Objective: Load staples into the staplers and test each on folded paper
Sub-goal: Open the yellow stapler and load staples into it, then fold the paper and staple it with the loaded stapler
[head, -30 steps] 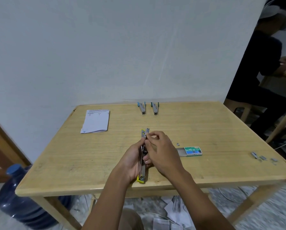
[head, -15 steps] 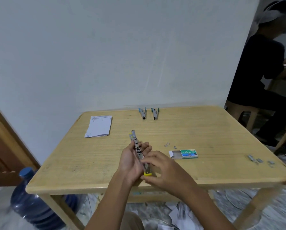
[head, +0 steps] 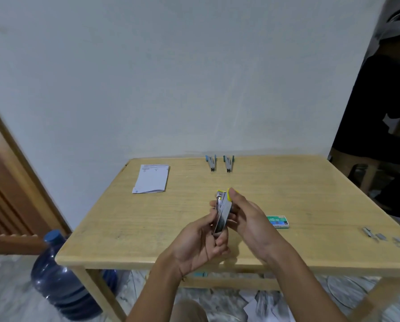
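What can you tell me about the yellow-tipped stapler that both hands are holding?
The stapler is slim, of shiny metal, with yellow plastic at its far end. It is held above the table, tilted, yellow end up. The left hand grips its lower part; the right hand holds the yellow end. Its two arms seem slightly apart there.

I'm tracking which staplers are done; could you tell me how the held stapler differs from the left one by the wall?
The yellow-trimmed stapler is held above the table, gripped by the left hand and right hand; the blue-trimmed stapler lies untouched at the table's far edge. Trim differs: yellow versus blue. Both have slim metal bodies.
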A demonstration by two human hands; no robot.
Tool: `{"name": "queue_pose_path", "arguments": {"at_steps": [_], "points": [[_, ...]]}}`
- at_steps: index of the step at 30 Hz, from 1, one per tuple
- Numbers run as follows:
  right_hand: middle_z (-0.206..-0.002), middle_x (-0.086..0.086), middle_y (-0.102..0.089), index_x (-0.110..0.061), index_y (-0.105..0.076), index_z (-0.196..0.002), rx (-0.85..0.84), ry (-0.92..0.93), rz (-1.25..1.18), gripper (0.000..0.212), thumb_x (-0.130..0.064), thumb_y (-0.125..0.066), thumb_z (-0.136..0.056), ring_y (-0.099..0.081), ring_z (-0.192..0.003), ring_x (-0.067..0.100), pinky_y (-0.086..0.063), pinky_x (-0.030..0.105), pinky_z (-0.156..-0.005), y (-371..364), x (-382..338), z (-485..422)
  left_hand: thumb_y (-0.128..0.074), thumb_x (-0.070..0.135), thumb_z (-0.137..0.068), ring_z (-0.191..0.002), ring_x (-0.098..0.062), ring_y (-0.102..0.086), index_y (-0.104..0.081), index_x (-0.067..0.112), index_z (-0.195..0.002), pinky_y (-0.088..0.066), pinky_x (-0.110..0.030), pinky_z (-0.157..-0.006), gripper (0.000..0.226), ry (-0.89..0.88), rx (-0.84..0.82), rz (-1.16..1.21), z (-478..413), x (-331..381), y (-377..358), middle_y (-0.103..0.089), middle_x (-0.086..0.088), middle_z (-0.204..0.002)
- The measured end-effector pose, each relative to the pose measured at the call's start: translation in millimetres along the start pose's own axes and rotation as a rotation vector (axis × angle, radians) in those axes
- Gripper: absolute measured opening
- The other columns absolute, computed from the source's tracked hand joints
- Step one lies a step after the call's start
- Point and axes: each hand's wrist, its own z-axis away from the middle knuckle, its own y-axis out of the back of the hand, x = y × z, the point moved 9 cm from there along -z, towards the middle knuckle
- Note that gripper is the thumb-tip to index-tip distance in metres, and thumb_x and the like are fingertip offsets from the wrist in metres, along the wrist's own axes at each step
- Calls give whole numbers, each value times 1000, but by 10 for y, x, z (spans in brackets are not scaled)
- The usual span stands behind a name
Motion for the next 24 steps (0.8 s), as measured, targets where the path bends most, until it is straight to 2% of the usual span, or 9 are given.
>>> {"name": "queue_pose_path", "arguments": {"at_steps": [5,8,11,13,16,18,19,21,24], "points": [[-93,15,-71,-1,-72,-98,89,-2,-121,49,-45,-68,-77,-61,-85,25,-51,35,-89,-81,10,-38,-35,45,-98,-49,-23,-46,-56,3,-110,-37,-33,-58,48,-2,4,-33,75,89,41,-51,-15,-63],[-90,12,-70,-2,-71,-98,112,5,-135,46,-43,-70,-77,-54,-88,27,-50,35,-90,-131,29,-78,-31,52,-98,-51,-26,-53,-58,2,-114,-43,-34,-58,59,16,16,-90,92,124,134,-56,-17,-68],[-82,5,-72,-4,-70,-95,136,14,-158,35,-36,-70,-81,-62,-90,24,-52,34,-88,-153,36,-125,-27,56,-100,-56,-29,-63,-60,5,-112,-47,-35,-63,62,40,114,-215,120,185,318,-62,-17,-77],[-82,5,-72,-4,-69,-96,145,11,-158,31,-33,-69,-85,-67,-90,23,-53,38,-92,-167,34,-148,-29,53,-102,-58,-28,-64,-61,4,-110,-46,-35,-63,59,14,307,-355,169,305,549,-65,-14,-78],[-85,5,-73,-5,-70,-99,173,2,-118,40,-40,-71,-80,-69,-80,24,-53,42,-92,-168,21,-176,-43,45,-102,-60,-17,-63,-67,8,-105,-42,-26,-57,45,-178,723,-651,321,745,963,-68,-7,-80],[-84,3,-72,-9,-71,-97,207,10,-18,46,-49,-72,-75,-67,-70,21,-55,41,-85,-149,-32,-190,-51,43,-99,-76,-16,-65,-65,9,-106,-43,-24,-61,38,-328,984,-807,416,1082,1230,-68,-5,-90],[-84,3,-70,-10,-71,-96,214,14,37,46,-52,-71,-76,-65,-65,20,-57,39,-78,-152,-68,-202,-53,44,-97,-92,-21,-64,-63,10,-111,-46,-27,-70,37,-359,1097,-865,438,1219,1381,-65,-7,-103],[-85,4,-66,-9,-68,-99,210,2,115,44,-50,-68,-83,-58,-58,18,-54,34,-59,-178,-131,-245,-53,49,-94,-121,-33,-48,-54,11,-127,-42,-39,-95,50,-284,1286,-1001,413,1412,1729,-52,-15,-130],[-77,1,-62,-9,-65,-96,210,-36,229,38,-46,-62,-90,-49,-49,16,-40,27,-47,-158,-221,-336,-48,58,-92,-132,-37,-31,-41,5,-136,-28,-46,-106,69,3,1400,-1159,269,1557,2148,-37,-19,-142]]}}
